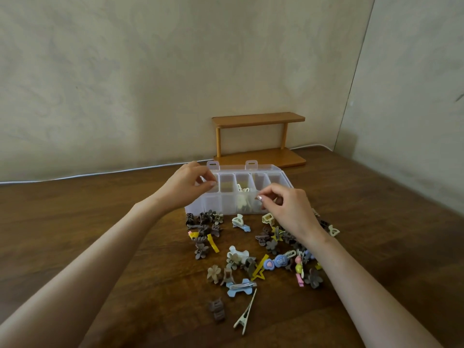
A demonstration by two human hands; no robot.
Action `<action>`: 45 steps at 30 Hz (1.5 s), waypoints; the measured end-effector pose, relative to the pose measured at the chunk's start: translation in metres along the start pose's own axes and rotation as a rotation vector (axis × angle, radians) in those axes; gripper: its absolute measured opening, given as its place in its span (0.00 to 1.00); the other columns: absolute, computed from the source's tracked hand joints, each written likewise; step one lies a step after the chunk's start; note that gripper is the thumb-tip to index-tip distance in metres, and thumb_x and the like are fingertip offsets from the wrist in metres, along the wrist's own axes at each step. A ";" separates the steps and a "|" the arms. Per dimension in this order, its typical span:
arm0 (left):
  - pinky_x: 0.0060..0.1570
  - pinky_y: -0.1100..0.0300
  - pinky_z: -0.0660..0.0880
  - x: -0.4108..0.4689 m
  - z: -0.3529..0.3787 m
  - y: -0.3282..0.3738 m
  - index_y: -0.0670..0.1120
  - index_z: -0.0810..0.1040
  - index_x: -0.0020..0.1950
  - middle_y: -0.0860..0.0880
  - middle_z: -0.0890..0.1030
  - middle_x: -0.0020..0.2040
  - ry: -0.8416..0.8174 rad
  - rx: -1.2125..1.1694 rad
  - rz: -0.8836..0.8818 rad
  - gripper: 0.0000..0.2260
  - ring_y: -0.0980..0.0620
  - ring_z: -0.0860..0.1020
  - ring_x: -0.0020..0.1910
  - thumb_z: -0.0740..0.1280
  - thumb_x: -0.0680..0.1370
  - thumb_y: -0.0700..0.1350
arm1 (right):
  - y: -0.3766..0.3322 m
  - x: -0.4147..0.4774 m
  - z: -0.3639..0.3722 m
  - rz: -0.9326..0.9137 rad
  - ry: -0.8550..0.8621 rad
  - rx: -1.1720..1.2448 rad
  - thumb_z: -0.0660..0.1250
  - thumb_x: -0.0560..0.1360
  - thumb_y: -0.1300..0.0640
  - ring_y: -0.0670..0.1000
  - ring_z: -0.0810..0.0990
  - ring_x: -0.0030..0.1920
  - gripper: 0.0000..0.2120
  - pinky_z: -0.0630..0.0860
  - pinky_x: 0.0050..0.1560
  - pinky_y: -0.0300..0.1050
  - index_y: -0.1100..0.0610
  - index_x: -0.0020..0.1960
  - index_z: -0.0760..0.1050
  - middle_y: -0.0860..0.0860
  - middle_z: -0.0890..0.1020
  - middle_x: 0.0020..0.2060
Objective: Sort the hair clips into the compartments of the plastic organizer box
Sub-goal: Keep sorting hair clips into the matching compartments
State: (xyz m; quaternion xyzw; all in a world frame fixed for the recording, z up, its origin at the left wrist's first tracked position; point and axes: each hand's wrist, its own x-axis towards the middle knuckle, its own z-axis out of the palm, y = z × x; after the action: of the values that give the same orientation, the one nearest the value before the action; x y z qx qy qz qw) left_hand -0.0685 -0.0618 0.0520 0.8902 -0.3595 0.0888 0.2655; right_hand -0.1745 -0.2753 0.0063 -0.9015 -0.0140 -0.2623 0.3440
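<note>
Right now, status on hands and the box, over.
Left hand pinching at far-left end of organizer box, right hand pinching over front row; holds unclear. Cream clips in middle compartments. Hair clips loose on table before box.

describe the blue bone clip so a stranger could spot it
On the wooden table, loose hair clips lie in front of the clear organizer box. Near the pile's near edge lies the blue bone clip. Unlike the brown flower clips beside it, it is bone-shaped with a metal bar across it.
</note>
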 end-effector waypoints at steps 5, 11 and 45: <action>0.42 0.69 0.71 -0.013 0.000 -0.001 0.48 0.78 0.50 0.52 0.76 0.50 -0.009 -0.068 0.013 0.05 0.57 0.75 0.46 0.64 0.77 0.46 | 0.001 0.002 -0.014 0.075 0.000 -0.039 0.66 0.76 0.56 0.46 0.77 0.33 0.05 0.79 0.39 0.48 0.53 0.48 0.81 0.46 0.82 0.38; 0.41 0.70 0.70 -0.020 0.001 0.007 0.47 0.78 0.51 0.54 0.77 0.48 -0.042 -0.086 0.047 0.05 0.60 0.75 0.45 0.63 0.78 0.45 | 0.014 0.006 -0.032 0.188 -0.143 -0.162 0.69 0.74 0.59 0.44 0.79 0.44 0.07 0.77 0.47 0.44 0.46 0.45 0.81 0.43 0.80 0.43; 0.57 0.61 0.66 -0.037 0.058 0.035 0.53 0.79 0.55 0.57 0.72 0.56 -0.307 0.073 0.273 0.37 0.59 0.67 0.55 0.40 0.69 0.72 | 0.017 -0.004 -0.044 0.092 -0.546 -0.460 0.69 0.73 0.50 0.44 0.70 0.52 0.03 0.66 0.44 0.40 0.45 0.46 0.79 0.42 0.75 0.48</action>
State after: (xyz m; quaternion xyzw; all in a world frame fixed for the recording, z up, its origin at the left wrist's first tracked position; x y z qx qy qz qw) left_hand -0.1213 -0.0923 0.0041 0.8453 -0.5096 0.0003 0.1605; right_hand -0.1948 -0.3157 0.0216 -0.9918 -0.0052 0.0075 0.1272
